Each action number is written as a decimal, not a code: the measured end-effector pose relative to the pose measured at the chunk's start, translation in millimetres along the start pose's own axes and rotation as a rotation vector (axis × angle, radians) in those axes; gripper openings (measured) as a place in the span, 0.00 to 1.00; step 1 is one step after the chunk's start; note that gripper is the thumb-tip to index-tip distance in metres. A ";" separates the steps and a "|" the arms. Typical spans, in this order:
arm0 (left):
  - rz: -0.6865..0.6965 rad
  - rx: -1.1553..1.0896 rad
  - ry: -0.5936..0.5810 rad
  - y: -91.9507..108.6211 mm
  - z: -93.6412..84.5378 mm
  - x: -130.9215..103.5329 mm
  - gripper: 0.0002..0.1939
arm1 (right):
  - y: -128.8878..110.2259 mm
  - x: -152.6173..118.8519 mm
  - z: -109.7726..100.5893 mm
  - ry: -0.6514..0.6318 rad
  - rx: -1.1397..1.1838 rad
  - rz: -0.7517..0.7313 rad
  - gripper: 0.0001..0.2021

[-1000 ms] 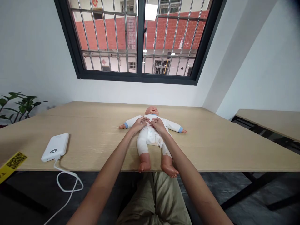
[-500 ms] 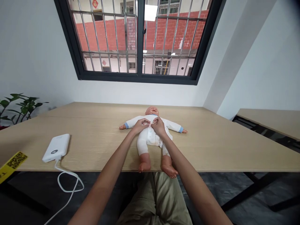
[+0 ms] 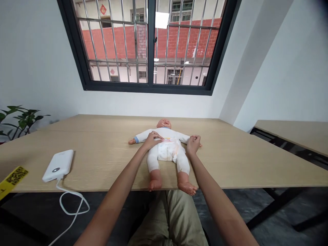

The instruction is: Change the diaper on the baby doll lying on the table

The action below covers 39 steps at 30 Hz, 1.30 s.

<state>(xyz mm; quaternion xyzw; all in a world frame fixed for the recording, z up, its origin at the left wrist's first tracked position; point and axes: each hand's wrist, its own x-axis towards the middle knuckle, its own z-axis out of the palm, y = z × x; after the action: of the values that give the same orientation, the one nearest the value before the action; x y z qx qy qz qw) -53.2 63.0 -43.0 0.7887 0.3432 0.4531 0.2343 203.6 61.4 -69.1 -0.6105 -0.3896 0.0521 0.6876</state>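
Head view: left hand (image 3: 153, 139) at diaper (image 3: 167, 151), right hand (image 3: 193, 144) curled, grips unclear; diaper likely light, soft, pinch at waist.

Bright tabletop (image 3: 243, 157); dim floor (image 3: 241, 205); soft shadows

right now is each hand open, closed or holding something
Left hand: fingers bent at the diaper's top edge; grip cannot be told.
Right hand: closed at the doll's sleeve; hold unclear.

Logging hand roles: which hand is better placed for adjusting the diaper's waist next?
Probably the left hand: it's at the top edge of the diaper; the right hand is out by the doll's arm.
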 end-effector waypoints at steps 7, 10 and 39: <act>-0.047 -0.011 -0.008 -1.9 -2.8 0.4 0.15 | 14.0 -4.4 6.9 -0.174 -0.090 -0.039 0.06; -0.037 -0.018 0.000 -3.9 -1.7 0.3 0.15 | 14.6 -4.0 6.6 -0.193 -0.095 -0.047 0.06; -0.439 -0.251 -0.119 20.6 -7.8 -6.0 0.26 | 10.6 -5.7 3.3 -0.206 -0.101 0.051 0.05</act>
<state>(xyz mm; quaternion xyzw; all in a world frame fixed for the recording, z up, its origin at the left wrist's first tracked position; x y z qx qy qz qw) -55.4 45.4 -28.6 0.6853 0.4326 0.3832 0.4430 201.9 63.5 -81.3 -0.6455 -0.4446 0.1121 0.6108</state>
